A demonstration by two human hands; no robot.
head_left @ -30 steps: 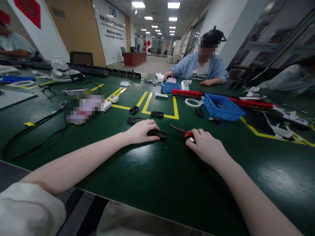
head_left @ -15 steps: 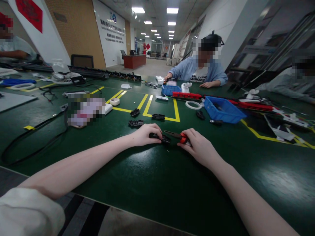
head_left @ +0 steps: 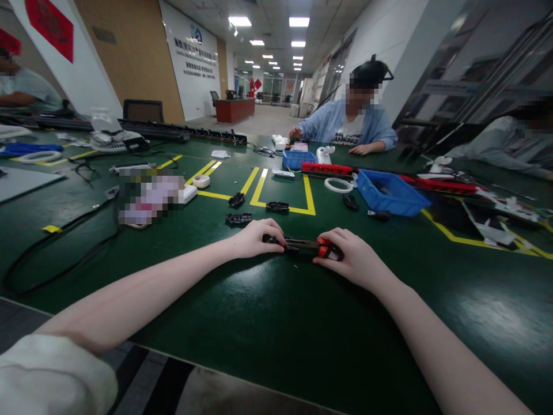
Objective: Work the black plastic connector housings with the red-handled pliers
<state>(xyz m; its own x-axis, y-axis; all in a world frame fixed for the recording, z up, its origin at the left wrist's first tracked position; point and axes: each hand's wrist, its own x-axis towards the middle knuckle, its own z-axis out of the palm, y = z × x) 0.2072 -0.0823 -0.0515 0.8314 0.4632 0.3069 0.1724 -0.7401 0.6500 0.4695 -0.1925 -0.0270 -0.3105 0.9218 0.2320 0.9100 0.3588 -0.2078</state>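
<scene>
My left hand is closed on a small black plastic part, whose right end sticks out past the fingertips. In my right hand are needle-nose pliers with red-orange handles; the fingers wrap round them. The jaws point left and lie over the part's outer end; whether they grip it I cannot tell. Beyond my left hand lie similar black parts: one close to the wrist, one behind it, and one by the yellow tape.
A blue bin stands on the green table at right, near a white ring and more black parts. A phone and a black cable lie at left. Across the table sits a person by another blue bin.
The pliers have swung from pointing up-left above the black part down to its outer end. My right hand has shifted slightly right and down; my left hand has stayed nearly still.
</scene>
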